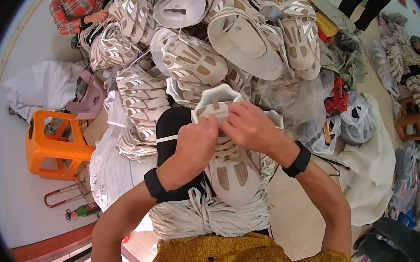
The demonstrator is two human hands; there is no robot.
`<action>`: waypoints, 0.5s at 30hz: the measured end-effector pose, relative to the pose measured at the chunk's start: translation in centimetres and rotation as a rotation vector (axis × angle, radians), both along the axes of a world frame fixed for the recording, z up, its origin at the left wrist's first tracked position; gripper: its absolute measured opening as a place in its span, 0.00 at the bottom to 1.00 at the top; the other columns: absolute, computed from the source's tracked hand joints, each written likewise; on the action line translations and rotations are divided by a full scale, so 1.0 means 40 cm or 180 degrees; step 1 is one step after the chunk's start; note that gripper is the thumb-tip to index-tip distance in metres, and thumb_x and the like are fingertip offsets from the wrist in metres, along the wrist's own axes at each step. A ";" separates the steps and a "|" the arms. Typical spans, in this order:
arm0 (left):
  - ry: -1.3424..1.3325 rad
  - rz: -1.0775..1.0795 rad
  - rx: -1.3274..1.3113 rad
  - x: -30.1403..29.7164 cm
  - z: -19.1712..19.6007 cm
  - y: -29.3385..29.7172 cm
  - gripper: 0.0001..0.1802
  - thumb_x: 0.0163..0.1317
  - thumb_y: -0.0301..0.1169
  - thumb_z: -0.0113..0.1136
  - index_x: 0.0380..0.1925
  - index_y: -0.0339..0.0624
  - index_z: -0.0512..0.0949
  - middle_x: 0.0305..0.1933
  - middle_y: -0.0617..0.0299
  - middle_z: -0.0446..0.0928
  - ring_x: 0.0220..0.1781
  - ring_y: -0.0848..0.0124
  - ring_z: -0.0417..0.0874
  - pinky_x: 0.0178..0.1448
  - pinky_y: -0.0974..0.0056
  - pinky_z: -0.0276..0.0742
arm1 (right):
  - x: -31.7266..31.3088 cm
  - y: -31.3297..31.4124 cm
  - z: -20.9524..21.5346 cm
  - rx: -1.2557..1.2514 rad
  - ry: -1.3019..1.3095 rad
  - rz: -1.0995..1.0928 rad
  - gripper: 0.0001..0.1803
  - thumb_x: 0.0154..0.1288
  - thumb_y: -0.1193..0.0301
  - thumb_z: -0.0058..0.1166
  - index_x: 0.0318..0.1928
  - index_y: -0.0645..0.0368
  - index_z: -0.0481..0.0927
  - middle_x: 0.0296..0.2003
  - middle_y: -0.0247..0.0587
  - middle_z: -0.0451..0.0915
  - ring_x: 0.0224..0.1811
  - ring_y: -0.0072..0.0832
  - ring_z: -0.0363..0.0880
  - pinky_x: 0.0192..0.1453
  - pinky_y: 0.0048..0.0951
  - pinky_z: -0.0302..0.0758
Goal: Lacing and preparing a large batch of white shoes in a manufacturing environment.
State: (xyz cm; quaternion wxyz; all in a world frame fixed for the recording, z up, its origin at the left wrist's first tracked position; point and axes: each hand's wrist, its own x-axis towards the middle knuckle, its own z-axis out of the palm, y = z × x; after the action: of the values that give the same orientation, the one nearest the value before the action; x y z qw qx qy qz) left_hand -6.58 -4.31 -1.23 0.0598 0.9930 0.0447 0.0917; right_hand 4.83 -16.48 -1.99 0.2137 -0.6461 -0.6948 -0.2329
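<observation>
A beige and white shoe upper (236, 181) rests over my lap with its toe toward me. My left hand (196, 142) is closed in a pinch at the left of its tongue (215, 112). On the right, my right hand (252, 128) pinches the same tongue area, close beside the left. Whether a lace end sits between my fingertips is hidden. Beneath the toe lies a thick bundle of off-white shoelaces (211, 215). Just beyond my hands rises a big pile of similar shoe uppers (194, 60), some nested in stacks.
An orange plastic stool (57, 148) stands at left, near a green bottle (84, 211). A person in a checked shirt (77, 2) handles uppers at the far left. Clear plastic bags (357, 118) and a pale sheet (372, 173) lie at right. Another person's dark-trousered legs (362, 9) show behind.
</observation>
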 end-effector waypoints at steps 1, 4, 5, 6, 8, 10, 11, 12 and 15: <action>-0.0108 -0.0104 0.0245 -0.001 -0.004 -0.006 0.08 0.45 0.25 0.55 0.23 0.41 0.65 0.18 0.61 0.71 0.19 0.67 0.77 0.21 0.64 0.70 | 0.004 -0.010 0.006 0.0185 -0.0195 0.0031 0.04 0.37 0.72 0.50 0.17 0.58 0.70 0.16 0.33 0.68 0.27 0.28 0.68 0.33 0.27 0.66; -0.0381 -0.0390 0.0673 -0.014 -0.007 -0.003 0.06 0.46 0.25 0.53 0.22 0.43 0.65 0.18 0.63 0.66 0.19 0.67 0.74 0.21 0.64 0.67 | 0.011 -0.038 -0.008 0.0190 -0.0013 0.0010 0.05 0.36 0.72 0.50 0.18 0.58 0.68 0.18 0.33 0.67 0.27 0.28 0.68 0.31 0.26 0.66; -0.0546 -0.0551 0.0847 -0.017 -0.007 -0.001 0.05 0.46 0.26 0.52 0.22 0.43 0.66 0.18 0.63 0.64 0.19 0.67 0.71 0.22 0.64 0.66 | 0.019 -0.051 -0.017 0.0199 -0.0011 -0.0009 0.05 0.36 0.72 0.50 0.18 0.58 0.68 0.18 0.33 0.67 0.27 0.28 0.68 0.31 0.26 0.66; -0.0549 -0.0566 0.0855 -0.023 -0.003 -0.005 0.05 0.46 0.26 0.52 0.22 0.43 0.66 0.18 0.63 0.64 0.19 0.67 0.71 0.22 0.64 0.66 | 0.026 -0.068 -0.026 0.0220 0.0070 -0.0071 0.06 0.35 0.73 0.50 0.18 0.59 0.68 0.19 0.35 0.66 0.30 0.29 0.69 0.33 0.27 0.68; -0.0744 -0.1157 0.1164 -0.024 -0.002 -0.009 0.06 0.44 0.27 0.53 0.25 0.42 0.68 0.19 0.65 0.62 0.22 0.69 0.69 0.25 0.66 0.64 | 0.043 -0.093 -0.056 0.0243 0.0146 -0.0134 0.07 0.33 0.75 0.50 0.17 0.60 0.67 0.20 0.36 0.66 0.32 0.31 0.70 0.34 0.28 0.69; -0.0640 -0.1328 0.1144 -0.030 -0.009 -0.008 0.08 0.44 0.27 0.53 0.27 0.41 0.69 0.20 0.64 0.63 0.24 0.69 0.69 0.26 0.67 0.65 | 0.057 -0.104 -0.084 0.0256 0.0027 -0.0193 0.05 0.37 0.74 0.49 0.17 0.57 0.68 0.20 0.33 0.66 0.30 0.29 0.68 0.33 0.26 0.67; -0.0531 -0.1492 0.1114 -0.035 -0.015 -0.007 0.10 0.44 0.27 0.52 0.29 0.40 0.70 0.22 0.63 0.63 0.26 0.69 0.69 0.28 0.67 0.66 | 0.068 -0.116 -0.093 0.0268 0.0021 -0.0191 0.05 0.37 0.74 0.49 0.17 0.57 0.68 0.20 0.33 0.66 0.30 0.29 0.68 0.33 0.26 0.67; -0.0419 -0.1657 0.1080 -0.038 -0.019 -0.008 0.12 0.44 0.28 0.52 0.32 0.38 0.71 0.24 0.62 0.64 0.27 0.69 0.69 0.29 0.67 0.67 | 0.081 -0.127 -0.095 0.0213 0.0058 -0.0322 0.05 0.37 0.73 0.49 0.17 0.57 0.68 0.20 0.33 0.66 0.30 0.28 0.68 0.33 0.27 0.66; -0.0604 -0.1755 0.0601 -0.060 -0.022 0.001 0.16 0.43 0.26 0.54 0.36 0.36 0.72 0.31 0.58 0.69 0.34 0.65 0.72 0.36 0.66 0.71 | 0.103 -0.129 -0.107 0.0291 0.0061 -0.0512 0.04 0.37 0.73 0.50 0.17 0.56 0.68 0.19 0.32 0.65 0.29 0.27 0.69 0.32 0.27 0.66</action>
State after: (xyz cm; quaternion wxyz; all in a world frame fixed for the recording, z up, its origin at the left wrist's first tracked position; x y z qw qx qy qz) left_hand -8.96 -4.27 -2.10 -0.0062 0.9559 -0.2409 0.1681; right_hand 8.93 -21.64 -6.28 0.2302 -0.6915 -0.6273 -0.2745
